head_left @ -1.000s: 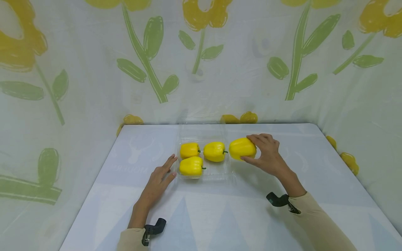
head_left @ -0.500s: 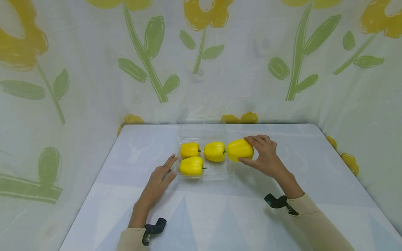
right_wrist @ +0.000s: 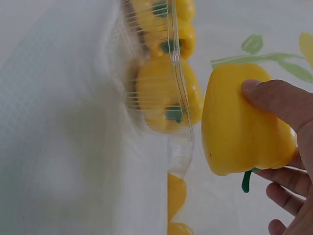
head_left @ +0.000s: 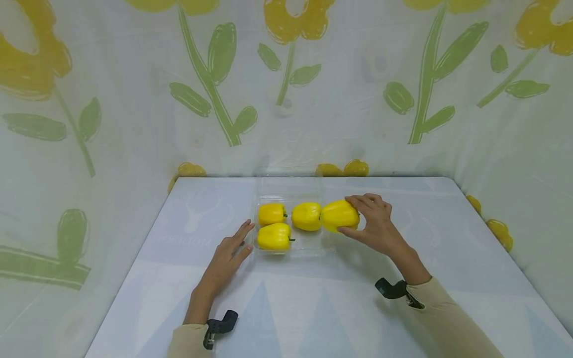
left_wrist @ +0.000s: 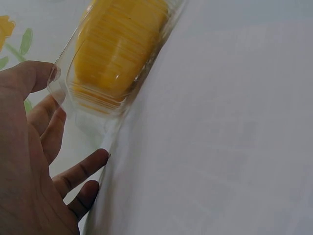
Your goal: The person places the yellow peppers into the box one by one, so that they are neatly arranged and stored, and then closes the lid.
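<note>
My right hand (head_left: 380, 226) grips a yellow bell pepper (head_left: 336, 217) by its stem end, thumb on the near side and fingers on the far side. The held pepper hangs above the right side of a clear plastic container (head_left: 309, 242). In the right wrist view its green stem (right_wrist: 246, 181) points down, and it is raised above the container rim (right_wrist: 178, 73). Inside lie a back-left pepper (head_left: 270, 214), a front-left pepper (head_left: 274, 237) and a middle pepper (head_left: 306, 217). My left hand (head_left: 225, 258), fingers spread and relaxed, touches the container's left rim (left_wrist: 63, 85).
The container's clear lid (head_left: 288, 187) stands open toward the back edge of the white table (head_left: 394, 318). A flower-printed curtain (head_left: 340, 99) hangs behind and at both sides. Each wrist carries a black camera mount (head_left: 391, 288).
My right hand has carried the held pepper slightly left and down, close to the middle pepper in the container. My left hand stays at the container's left rim.
</note>
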`<state>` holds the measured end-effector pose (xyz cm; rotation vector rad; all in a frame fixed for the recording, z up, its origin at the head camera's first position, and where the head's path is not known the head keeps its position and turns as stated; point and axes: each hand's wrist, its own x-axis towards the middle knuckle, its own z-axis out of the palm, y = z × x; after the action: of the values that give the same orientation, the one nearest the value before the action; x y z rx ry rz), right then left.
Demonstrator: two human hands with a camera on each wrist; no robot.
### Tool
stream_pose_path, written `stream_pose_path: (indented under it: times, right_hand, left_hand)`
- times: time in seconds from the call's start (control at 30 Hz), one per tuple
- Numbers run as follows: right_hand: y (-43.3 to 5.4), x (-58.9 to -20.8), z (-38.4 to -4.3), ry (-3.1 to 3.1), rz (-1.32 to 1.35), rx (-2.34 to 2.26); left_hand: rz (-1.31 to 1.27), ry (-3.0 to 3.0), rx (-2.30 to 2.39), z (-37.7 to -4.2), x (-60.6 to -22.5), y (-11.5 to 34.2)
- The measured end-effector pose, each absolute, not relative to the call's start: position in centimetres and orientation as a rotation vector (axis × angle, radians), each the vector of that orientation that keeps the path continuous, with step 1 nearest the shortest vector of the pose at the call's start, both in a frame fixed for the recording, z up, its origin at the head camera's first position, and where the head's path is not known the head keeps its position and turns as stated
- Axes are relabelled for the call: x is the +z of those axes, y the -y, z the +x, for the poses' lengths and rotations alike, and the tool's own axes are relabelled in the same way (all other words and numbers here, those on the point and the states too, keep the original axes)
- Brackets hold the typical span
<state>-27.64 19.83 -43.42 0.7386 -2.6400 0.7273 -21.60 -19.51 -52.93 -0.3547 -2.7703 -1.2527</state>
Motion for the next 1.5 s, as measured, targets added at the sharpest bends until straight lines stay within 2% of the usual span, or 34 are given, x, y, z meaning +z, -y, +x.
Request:
stream_pose_path:
  times: [0.73, 1.5]
  right_hand:
    - [-18.1, -43.2, -27.1, 2.674, 0.763, 0.764]
    - [-15.5, -44.6, -26.8, 2.652, 0.822, 0.772]
  left_hand:
    - [-0.358, 2.770, -1.252, -21.5, -52.8, 19.5]
    - [-0.365, 2.774, -1.253, -21.5, -52.7, 19.7]
